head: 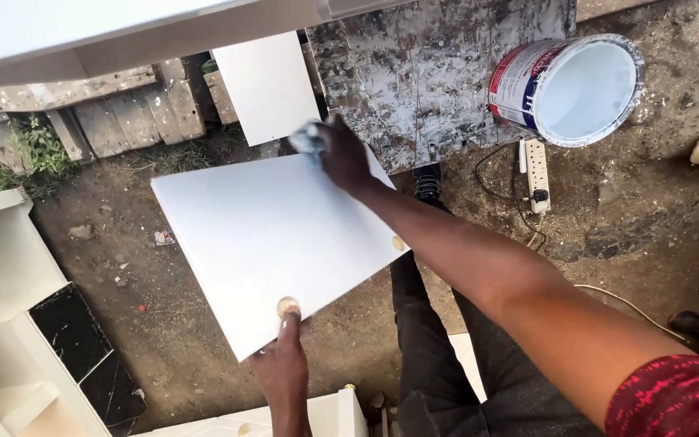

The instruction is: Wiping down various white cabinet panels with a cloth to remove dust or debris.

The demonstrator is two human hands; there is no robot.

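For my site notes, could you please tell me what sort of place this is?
Probably an outdoor furniture-painting yard: bare dirt ground, an open paint can on a paint-spattered board, and a white panel that the left hand holds.

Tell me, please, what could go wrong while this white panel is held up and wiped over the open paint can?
The left hand grips the white panel only at its near edge, so pressure from the right hand and its cloth at the far corner might tip or drop it. The open paint can lies tilted close by; a swinging panel could knock it. The power strip and its cable lie beside the can, where spilled paint could reach them.
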